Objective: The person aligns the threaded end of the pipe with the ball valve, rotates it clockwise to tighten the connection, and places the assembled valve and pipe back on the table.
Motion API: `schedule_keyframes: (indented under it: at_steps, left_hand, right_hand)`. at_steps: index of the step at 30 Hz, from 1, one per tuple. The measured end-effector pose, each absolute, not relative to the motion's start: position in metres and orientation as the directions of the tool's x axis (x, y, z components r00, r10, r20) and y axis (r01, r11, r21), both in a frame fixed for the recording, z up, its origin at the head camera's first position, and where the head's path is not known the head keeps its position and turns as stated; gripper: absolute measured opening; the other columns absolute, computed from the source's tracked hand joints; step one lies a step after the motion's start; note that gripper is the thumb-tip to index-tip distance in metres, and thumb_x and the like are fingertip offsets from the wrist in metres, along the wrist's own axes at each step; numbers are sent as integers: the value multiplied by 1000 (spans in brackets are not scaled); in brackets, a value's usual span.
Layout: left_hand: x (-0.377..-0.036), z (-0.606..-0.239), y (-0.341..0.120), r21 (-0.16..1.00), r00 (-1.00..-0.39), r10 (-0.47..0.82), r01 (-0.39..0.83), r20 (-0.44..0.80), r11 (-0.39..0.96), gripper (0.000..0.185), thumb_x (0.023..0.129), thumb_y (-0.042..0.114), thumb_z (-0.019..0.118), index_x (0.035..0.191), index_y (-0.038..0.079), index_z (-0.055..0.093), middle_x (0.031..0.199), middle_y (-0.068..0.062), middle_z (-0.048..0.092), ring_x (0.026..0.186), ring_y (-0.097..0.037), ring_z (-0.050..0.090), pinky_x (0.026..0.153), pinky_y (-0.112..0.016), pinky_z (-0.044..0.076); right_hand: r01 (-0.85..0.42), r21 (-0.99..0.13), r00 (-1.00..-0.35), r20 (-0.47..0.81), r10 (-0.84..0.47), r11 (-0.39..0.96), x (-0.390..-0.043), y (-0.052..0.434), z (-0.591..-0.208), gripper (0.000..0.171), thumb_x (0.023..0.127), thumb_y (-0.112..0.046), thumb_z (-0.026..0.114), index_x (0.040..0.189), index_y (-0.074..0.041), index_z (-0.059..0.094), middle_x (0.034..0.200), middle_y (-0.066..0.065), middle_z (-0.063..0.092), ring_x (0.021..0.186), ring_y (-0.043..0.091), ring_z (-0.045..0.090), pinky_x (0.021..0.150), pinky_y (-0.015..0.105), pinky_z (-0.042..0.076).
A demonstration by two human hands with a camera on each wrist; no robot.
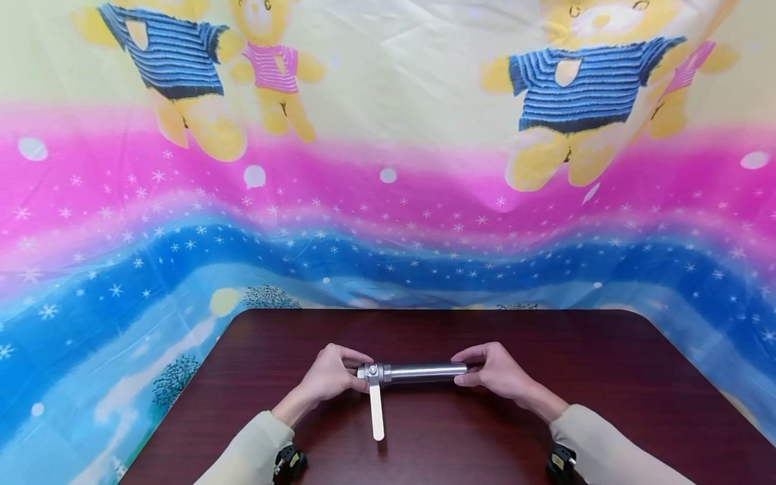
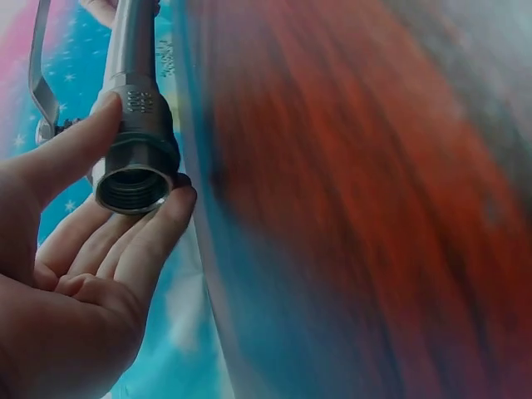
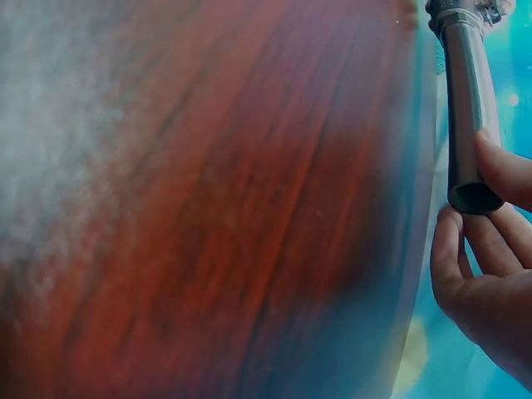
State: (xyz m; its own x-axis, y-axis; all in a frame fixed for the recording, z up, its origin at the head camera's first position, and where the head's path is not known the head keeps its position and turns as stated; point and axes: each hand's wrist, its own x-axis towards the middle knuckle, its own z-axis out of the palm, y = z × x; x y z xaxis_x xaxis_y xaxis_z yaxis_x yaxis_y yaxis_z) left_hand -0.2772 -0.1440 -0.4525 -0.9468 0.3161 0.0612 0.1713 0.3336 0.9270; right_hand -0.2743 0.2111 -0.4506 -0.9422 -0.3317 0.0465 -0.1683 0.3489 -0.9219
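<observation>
Two hands, the left hand (image 1: 330, 376) and right hand (image 1: 492, 372), each pinch an end of one metal valve (image 1: 412, 372) above one table (image 1: 606, 377).

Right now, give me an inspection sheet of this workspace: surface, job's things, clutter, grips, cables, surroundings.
Surface: dark wooden table, rounded far corners.
Job's things: metal valve with pipe, lying across the table between both hands; its flat lever handle points toward the person. Threaded open end at the left, plain open end at the right.
Clutter: nothing seen.
Grips: left hand pinches the valve end between thumb and fingers; right hand pinches the pipe end.
Cables: nothing seen; a dark wrist-worn device shows at each sleeve.
Surroundings: bright cartoon-bear cloth draped behind and beside the table.
</observation>
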Motion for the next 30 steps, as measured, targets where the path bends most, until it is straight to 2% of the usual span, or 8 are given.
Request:
schedule_keyframes:
  at_steps: [5, 13, 22, 30]
  left_hand:
    - [-279, -455, -144, 884, -939, 331, 235, 99, 404, 47, 65, -9, 92, 109, 0, 81, 99, -11, 79, 89, -16, 75, 71, -28, 59]
    - [-280, -453, -144, 812, -935, 332, 288, 125, 507, 44, 62, -4, 94, 104, 3, 83, 91, -5, 79, 81, -11, 73, 72, -28, 58]
    - [-277, -448, -143, 739, -934, 336, 310, 120, 597, 46, 60, 10, 100, 103, 8, 84, 91, 0, 79, 84, -9, 70, 79, -32, 58]
    - [-273, -446, -142, 710, -924, 359, 342, 133, 616, 46, 58, 12, 101, 101, 7, 84, 89, 0, 79, 83, -9, 70, 79, -33, 59]
  right_hand:
    - [-187, -887, -947, 48, -319, 422, -277, 209, -456, 36, 81, -6, 90, 115, 0, 79, 103, 9, 76, 86, 22, 65, 68, 29, 55]
    - [-182, -866, -948, 30, -316, 466, -279, 207, -459, 34, 80, -5, 91, 112, -3, 81, 102, 7, 75, 88, 23, 63, 71, 32, 53]
    - [-171, -860, -949, 12, -316, 481, -280, 210, -458, 34, 80, -4, 91, 112, -3, 81, 104, 7, 75, 89, 24, 62, 72, 34, 54]
    - [-133, -898, -950, -5, -312, 420, -279, 213, -461, 41, 82, -3, 89, 121, 1, 77, 116, 13, 75, 107, 26, 69, 82, 34, 59]
